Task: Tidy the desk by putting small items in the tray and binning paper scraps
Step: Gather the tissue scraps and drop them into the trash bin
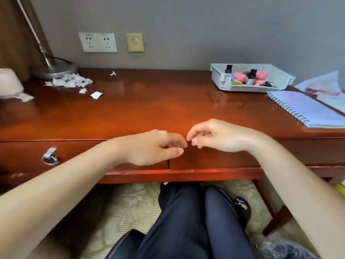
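My left hand (153, 146) and my right hand (214, 136) hover at the desk's front edge, fingertips almost meeting, fingers loosely curled and holding nothing. A grey tray (224, 81) stands at the back right with two small dark-capped bottles (251, 77), pink items and other small things in it. A heap of torn white paper scraps (69, 81) lies at the back left by the lamp base. Single scraps lie apart: one (112, 73) near the wall, one (82, 90) and one (96, 94) in front of the heap.
A silver lamp base (56, 71) stands at the back left, with a pale rounded object (9, 83) at the left edge. A spiral notebook (308, 109) and loose papers (324, 85) lie on the right. Drawers with a ring pull (50, 159) face me; my legs are below.
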`<state>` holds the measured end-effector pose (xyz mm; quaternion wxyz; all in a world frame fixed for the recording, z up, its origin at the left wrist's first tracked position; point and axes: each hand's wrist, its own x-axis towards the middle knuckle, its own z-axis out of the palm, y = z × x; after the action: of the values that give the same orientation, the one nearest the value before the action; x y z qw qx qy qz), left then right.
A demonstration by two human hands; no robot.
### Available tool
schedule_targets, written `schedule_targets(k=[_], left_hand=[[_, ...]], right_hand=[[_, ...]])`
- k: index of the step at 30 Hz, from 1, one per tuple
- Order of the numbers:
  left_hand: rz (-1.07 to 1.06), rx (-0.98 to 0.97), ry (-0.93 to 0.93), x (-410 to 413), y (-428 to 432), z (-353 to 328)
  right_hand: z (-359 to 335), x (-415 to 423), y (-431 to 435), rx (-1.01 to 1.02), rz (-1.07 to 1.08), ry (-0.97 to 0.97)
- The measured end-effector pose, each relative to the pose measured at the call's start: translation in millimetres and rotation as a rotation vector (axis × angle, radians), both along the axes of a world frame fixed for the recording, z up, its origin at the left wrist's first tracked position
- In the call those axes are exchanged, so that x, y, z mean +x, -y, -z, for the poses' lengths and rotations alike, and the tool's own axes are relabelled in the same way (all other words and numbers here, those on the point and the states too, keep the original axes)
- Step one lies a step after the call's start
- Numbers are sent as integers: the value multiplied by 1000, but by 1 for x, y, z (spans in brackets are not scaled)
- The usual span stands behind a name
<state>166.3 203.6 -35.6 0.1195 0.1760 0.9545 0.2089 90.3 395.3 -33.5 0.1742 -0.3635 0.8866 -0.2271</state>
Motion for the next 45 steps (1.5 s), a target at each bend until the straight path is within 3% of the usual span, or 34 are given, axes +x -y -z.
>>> schedule_targets(k=[8,14,19,25,28,39,45], left_hand=[[-203,-65,-82,-9,73,-41],[-453,80,-70,-28,138,-29],[-787,-16,-176,-42,198,-3],[-1196,-156,-276,-53,272,25],[-1305,-219,-280,-61,298,34],[-1372,-223,-222,-113,356,37],[-1252,-228,-248,-141,365,39]], right_hand=[[-42,-34,82,-30,-135,-102],[-18,-65,163,18,-167,-49],[8,-83,228,-47,-124,-20],[39,-103,295,-75,-80,-326],[44,-117,325,-90,-109,-370],[43,-157,411,-112,-217,-421],[42,-174,430,-190,-267,-425]])
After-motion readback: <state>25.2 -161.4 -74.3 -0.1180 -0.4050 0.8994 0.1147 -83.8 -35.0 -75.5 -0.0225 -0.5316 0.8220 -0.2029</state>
